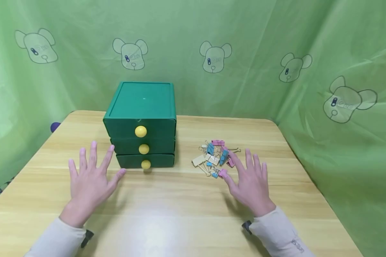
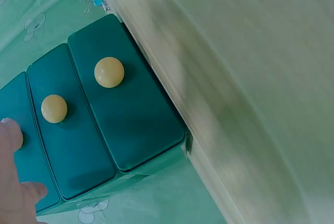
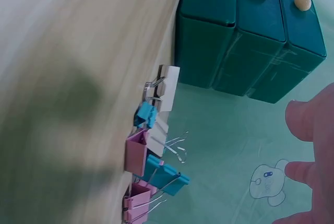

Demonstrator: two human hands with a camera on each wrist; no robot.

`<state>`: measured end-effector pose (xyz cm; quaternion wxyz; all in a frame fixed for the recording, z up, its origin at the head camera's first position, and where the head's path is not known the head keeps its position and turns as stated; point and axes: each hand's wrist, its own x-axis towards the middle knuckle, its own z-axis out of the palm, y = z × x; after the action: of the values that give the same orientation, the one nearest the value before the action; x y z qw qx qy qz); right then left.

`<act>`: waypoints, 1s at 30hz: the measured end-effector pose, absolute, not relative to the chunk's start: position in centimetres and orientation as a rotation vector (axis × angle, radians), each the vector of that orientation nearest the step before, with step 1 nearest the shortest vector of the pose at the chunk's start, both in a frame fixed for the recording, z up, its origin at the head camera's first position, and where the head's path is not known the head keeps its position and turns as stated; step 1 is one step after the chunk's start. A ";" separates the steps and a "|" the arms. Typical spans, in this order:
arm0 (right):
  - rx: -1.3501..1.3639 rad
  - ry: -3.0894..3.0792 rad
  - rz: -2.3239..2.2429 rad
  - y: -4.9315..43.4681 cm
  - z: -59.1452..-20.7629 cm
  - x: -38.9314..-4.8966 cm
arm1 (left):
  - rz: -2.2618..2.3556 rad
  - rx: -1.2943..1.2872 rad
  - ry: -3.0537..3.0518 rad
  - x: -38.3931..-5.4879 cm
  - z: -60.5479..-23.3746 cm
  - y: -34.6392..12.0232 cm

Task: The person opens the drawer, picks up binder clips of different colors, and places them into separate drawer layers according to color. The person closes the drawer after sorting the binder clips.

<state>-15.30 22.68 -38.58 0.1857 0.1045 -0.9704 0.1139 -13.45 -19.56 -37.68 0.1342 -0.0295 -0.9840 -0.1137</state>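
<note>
My left hand [image 1: 91, 184] hovers over the table with its fingers spread, in front and to the left of a green drawer box [image 1: 143, 100]. It holds nothing. Three drawers with round yellow knobs, such as the bottom knob [image 1: 146, 164], face me, all pushed in. My right hand [image 1: 251, 184], also empty with fingers extended, is held just in front and to the right of a heap of binder clips [image 1: 213, 159]. The clips are pink, blue and white or cream in mixed sizes; in the right wrist view a pink binder clip [image 3: 136, 153] lies beside blue ones.
The wooden table [image 1: 167, 207] has rounded far corners. A green curtain [image 1: 180, 32] printed with bear heads hangs behind it and along its sides. A purple round thing [image 1: 55, 126] shows past the left table edge.
</note>
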 end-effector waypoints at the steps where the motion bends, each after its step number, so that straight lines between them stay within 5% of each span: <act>1: 0.305 -2.724 0.327 22.6 -38.5 -15.4 | -0.328 -0.082 -2.851 -13.5 -37.6 -19.6; 30: 0.539 -2.602 0.537 19.0 -37.2 -16.8 | -0.531 -0.186 -2.730 -15.2 -35.1 -20.3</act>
<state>-16.79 18.97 -37.17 0.2138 0.1941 -0.9376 0.1935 -15.24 -20.26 -35.05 0.1761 -0.0658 -0.9641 -0.1877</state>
